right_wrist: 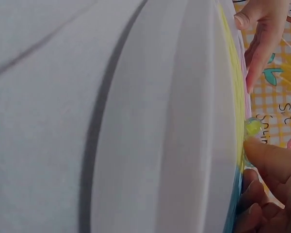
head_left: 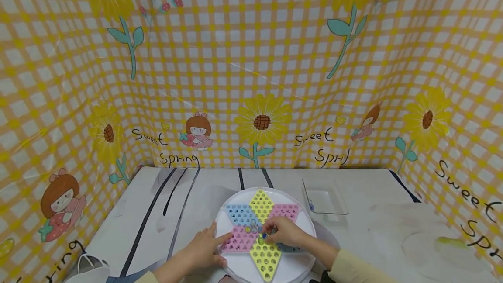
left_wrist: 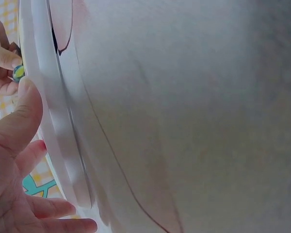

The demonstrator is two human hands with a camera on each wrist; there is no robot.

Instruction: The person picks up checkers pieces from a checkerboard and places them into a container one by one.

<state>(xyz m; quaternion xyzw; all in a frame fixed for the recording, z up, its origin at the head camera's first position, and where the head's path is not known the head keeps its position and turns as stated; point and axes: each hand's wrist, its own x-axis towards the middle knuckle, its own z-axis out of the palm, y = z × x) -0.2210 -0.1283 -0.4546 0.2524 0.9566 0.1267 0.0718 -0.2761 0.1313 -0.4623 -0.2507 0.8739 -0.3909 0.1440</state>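
A round white Chinese checkers board [head_left: 305,230] with a yellow, pink and blue star of holes lies before me. Over its middle, my right hand [head_left: 284,230] has its thumb and fingers closed together at a glass marble [left_wrist: 19,73] with yellow and green-blue colouring. Several glass marbles [head_left: 253,229] sit grouped at the star's centre, partly hidden by those fingers. My left hand [head_left: 202,246] rests at the board's left rim with its fingers spread, the index fingertip reaching over the pink point. In the left wrist view its thumb [left_wrist: 26,111] stands beside the board's edge.
A clear rectangular tray [head_left: 326,200] stands behind the board to the right, with something small and blue at its left side. A white container [head_left: 88,270] is at the lower left corner. Checked cloth [head_left: 220,69] hangs around the white table [head_left: 377,213].
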